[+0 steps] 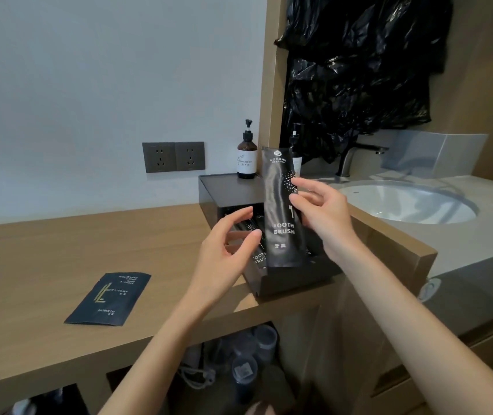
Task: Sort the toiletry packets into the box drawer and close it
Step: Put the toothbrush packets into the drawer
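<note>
On the far left of the wooden counter (59,250), near its front edge, I see 1 dark shower cap packet (108,299) lying flat, well apart from both hands. Above it, 2 wall sockets (173,156) sit in the white wall. My left hand (227,250) hovers over the open drawer (293,280) with fingers loosely spread, holding nothing. Just right of it, the toothbrush packet (282,205) stands upright with its lower end inside the drawer; my right hand (320,214) pinches its right edge between thumb and fingertips. At least 1 more packet (258,256) marked the same way lies in the drawer, mostly hidden behind my left hand, so I cannot count what is there. The dark box (224,190) sits at the counter's right end, and a brown pump bottle (247,154) stands on its lid. A second bottle behind the upright packet is mostly covered. Farther right are the faucet (356,154), the white sink (419,202), and black plastic bags (359,64) hanging above.
</note>
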`<state>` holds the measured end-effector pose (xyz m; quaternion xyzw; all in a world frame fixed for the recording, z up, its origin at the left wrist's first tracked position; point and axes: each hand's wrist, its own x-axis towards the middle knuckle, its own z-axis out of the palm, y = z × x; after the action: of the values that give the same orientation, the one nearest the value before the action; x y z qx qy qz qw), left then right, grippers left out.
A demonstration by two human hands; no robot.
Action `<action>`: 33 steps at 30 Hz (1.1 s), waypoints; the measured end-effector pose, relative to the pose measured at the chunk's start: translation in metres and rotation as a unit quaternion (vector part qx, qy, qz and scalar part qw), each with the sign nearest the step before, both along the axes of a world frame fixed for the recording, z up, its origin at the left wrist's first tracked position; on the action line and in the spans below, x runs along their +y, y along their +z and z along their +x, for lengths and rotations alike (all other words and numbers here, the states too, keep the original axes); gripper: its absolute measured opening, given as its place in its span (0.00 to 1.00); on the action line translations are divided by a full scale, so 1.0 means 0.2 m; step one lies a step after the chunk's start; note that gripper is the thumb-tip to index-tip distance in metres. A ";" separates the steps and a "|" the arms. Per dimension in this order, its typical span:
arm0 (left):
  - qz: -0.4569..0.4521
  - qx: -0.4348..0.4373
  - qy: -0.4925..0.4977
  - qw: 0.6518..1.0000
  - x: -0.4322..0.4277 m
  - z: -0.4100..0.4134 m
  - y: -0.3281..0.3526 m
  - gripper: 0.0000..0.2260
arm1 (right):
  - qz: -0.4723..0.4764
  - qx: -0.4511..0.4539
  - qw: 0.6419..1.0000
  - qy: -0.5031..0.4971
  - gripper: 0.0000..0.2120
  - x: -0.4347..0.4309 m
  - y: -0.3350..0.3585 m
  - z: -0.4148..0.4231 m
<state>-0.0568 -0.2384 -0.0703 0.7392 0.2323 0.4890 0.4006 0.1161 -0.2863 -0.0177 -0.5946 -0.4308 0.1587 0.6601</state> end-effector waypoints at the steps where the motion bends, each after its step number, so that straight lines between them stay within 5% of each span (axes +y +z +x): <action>1: 0.006 0.024 0.016 1.000 0.02 0.00 -0.02 0.18 | -0.021 -0.013 1.000 -0.004 0.14 -0.02 0.01 0.03; 6: -0.002 0.149 0.079 0.986 0.13 0.03 -0.15 0.22 | -0.160 -0.078 0.984 0.019 0.12 -0.09 0.00 0.11; 11: -0.049 0.176 0.073 0.981 0.16 0.07 -0.21 0.26 | -0.245 -0.133 0.960 0.028 0.13 -0.07 -0.04 0.12; 24: -0.068 0.183 0.073 0.978 0.20 0.08 -0.21 0.27 | -0.270 -0.083 0.959 0.001 0.13 0.30 -0.21 0.17; 33: -0.067 0.179 0.078 0.978 0.20 0.09 -0.20 0.27 | -0.255 -0.136 0.957 -0.001 0.14 0.38 -0.27 0.17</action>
<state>-0.0394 -0.1993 -0.1102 0.7659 0.3897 0.3615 0.3618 0.1498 -0.2096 -0.0713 -0.7595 -0.4615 0.1805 0.4215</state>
